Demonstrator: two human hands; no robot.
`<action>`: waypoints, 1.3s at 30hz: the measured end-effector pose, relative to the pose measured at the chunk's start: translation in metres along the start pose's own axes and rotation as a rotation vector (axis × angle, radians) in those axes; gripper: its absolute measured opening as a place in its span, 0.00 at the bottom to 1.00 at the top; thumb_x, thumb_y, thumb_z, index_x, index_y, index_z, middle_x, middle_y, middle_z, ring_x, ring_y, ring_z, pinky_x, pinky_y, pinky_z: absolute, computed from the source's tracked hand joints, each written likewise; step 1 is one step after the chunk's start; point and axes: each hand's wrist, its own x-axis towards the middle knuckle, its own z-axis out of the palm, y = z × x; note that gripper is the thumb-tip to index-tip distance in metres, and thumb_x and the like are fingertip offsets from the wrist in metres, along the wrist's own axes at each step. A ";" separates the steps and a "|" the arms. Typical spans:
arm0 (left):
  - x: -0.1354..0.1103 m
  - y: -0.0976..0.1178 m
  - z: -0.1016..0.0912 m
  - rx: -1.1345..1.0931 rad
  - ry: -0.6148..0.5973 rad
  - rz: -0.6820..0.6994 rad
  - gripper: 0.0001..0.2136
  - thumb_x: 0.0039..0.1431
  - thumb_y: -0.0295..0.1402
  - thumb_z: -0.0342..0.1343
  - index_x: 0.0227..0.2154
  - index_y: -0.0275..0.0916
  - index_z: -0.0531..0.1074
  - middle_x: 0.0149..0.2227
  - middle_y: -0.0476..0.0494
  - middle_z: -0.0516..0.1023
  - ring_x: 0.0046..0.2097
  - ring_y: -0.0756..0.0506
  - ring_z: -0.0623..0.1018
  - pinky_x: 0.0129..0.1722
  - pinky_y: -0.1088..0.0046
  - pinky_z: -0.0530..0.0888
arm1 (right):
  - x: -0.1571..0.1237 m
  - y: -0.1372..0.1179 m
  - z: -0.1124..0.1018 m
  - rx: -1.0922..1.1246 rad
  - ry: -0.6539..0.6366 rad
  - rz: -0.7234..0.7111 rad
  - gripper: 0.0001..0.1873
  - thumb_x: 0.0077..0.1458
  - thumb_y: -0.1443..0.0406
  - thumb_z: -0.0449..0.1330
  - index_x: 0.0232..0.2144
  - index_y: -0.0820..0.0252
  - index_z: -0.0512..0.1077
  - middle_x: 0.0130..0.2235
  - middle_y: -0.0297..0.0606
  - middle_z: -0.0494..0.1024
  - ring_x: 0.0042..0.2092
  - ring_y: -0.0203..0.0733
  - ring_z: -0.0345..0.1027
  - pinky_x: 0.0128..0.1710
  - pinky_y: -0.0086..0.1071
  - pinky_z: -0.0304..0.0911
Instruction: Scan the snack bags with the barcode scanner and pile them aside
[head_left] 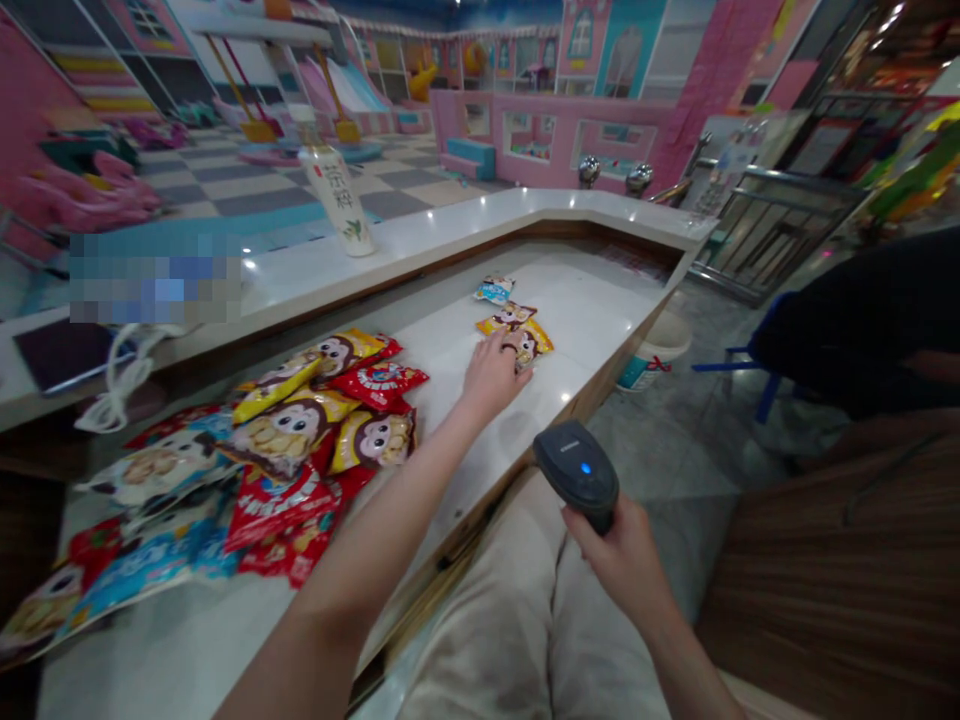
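Note:
My right hand (626, 555) is closed around the handle of a dark barcode scanner (577, 470) with a lit blue spot on top. The scanner is over my lap, beside the counter's front edge. Out on the white counter, my left hand (495, 375) has its fingers over a yellow snack bag (534, 340) with a monkey face, the thumb at its near edge. Another yellow snack bag (510, 316) lies against that one, and a small blue-and-white bag (494, 290) is just behind. Left of my forearm is a pile of yellow, red and blue snack bags (289, 425).
A drink bottle (337, 200) stands on the raised ledge (427, 225). At the left are a dark tablet-like device (60, 355) and a white cable (124, 385). A white bucket (652, 350) is on the floor beyond the counter, near a blue stool (750, 365) with someone in dark clothing.

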 end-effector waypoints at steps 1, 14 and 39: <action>0.008 0.006 0.013 -0.005 -0.019 -0.012 0.34 0.62 0.44 0.56 0.67 0.34 0.58 0.69 0.29 0.57 0.68 0.33 0.61 0.67 0.54 0.58 | 0.000 0.000 -0.001 -0.001 0.001 0.004 0.08 0.53 0.60 0.60 0.28 0.58 0.73 0.21 0.34 0.75 0.27 0.45 0.73 0.21 0.28 0.61; 0.007 -0.009 0.049 -0.579 0.033 -0.240 0.26 0.60 0.33 0.57 0.61 0.33 0.67 0.65 0.25 0.63 0.65 0.29 0.62 0.66 0.49 0.53 | -0.003 0.000 0.000 -0.001 0.003 -0.002 0.07 0.53 0.60 0.60 0.28 0.58 0.73 0.18 0.32 0.73 0.25 0.45 0.73 0.21 0.28 0.60; -0.104 -0.014 -0.003 -2.156 -0.148 -0.794 0.25 0.69 0.44 0.49 0.62 0.33 0.67 0.54 0.33 0.79 0.53 0.37 0.80 0.59 0.56 0.72 | -0.009 -0.030 0.035 0.085 -0.083 -0.100 0.09 0.50 0.66 0.60 0.35 0.60 0.77 0.30 0.37 0.81 0.32 0.45 0.74 0.34 0.31 0.68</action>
